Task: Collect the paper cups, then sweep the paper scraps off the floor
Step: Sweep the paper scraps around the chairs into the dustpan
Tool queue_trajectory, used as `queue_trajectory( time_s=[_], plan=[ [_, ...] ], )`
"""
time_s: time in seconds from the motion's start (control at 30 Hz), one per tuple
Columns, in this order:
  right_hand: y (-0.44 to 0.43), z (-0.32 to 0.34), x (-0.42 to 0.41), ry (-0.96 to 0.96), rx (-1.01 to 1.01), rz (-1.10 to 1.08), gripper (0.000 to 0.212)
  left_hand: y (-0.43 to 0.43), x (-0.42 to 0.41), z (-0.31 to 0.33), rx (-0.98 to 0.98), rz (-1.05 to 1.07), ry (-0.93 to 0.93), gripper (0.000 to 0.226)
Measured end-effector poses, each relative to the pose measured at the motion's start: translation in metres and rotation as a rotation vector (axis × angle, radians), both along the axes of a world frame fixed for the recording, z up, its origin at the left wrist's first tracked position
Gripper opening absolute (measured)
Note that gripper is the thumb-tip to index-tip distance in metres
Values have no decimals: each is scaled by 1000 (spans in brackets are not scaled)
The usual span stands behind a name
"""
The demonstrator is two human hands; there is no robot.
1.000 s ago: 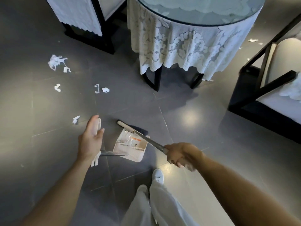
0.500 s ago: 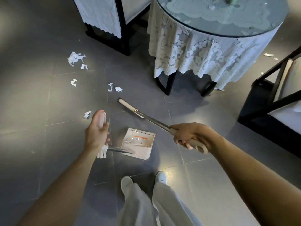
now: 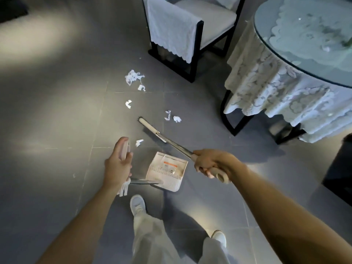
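My left hand grips the pale handle of a white dustpan, which sits on the grey floor just ahead of my feet. My right hand holds the grip of a long broom; its head points up-left among the scraps. White paper scraps lie on the floor: a large crumpled bunch, a small piece, a pair right of the broom head, and one close to my left hand. No paper cup is in view.
A round glass-topped table with a lace cloth stands at the right on dark legs. A dark-framed chair draped in white cloth stands behind the scraps. Another dark piece of furniture is at the right edge.
The broom head has swung forward and left, away from the dustpan toward the scraps. My view has shifted left and closer. Both hands keep their grips.
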State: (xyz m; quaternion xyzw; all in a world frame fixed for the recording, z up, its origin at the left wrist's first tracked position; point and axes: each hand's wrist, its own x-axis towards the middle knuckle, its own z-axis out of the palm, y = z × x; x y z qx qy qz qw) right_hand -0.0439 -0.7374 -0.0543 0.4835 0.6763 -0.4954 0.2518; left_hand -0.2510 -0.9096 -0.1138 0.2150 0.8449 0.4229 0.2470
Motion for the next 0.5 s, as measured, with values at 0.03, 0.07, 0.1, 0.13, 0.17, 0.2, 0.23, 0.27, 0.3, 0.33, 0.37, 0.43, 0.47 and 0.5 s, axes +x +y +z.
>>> queue_trajectory(
  time_s=[0.03, 0.07, 0.1, 0.13, 0.17, 0.2, 0.23, 0.27, 0.3, 0.33, 0.37, 0.43, 0.47, 0.5],
  plan=[
    [-4, -4, -26, 6, -7, -8, 24, -2, -22, -2, -9, -3, 0, 38],
    [-9, -8, -50, 10, -15, -18, 25, -5, -44, -4, -20, -5, -1, 37],
    [-13, -12, -74, 14, -16, -28, 24, -7, -65, -5, -34, -9, -2, 37],
    [-18, -15, -96, 17, -8, -41, 24, -8, -85, -6, -48, -20, 0, 37],
    [-22, -19, -116, 19, 4, -48, 24, -11, -104, -6, -67, -35, 5, 37],
    [-26, -22, -135, 16, 24, -40, 26, -14, -122, -7, -88, -44, 13, 38],
    [-28, -25, -153, 10, 49, -18, 29, -16, -139, -7, -106, -45, 27, 38],
    [-29, -29, -170, 3, 67, 1, 32, -17, -156, -8, -120, -38, 39, 39],
    [-30, -33, -185, -4, 78, 11, 35, -18, -173, -10, -128, -20, 42, 39],
    [-29, -38, -198, -15, 87, 15, 36, -19, -188, -13, -130, 5, 34, 40],
    [-28, -42, -210, -29, 96, 22, 36, -18, -203, -16, -127, 30, 24, 41],
    [-27, -50, -232, -51, 96, 45, 36, -15, -229, -19, -113, 53, 17, 40],
    [-27, -52, -240, -60, 79, 56, 37, -12, -239, -20, -104, 57, 16, 40],
    [-28, -54, -247, -73, 55, 71, 36, -8, -249, -20, -99, 56, 17, 39]
  ],
)
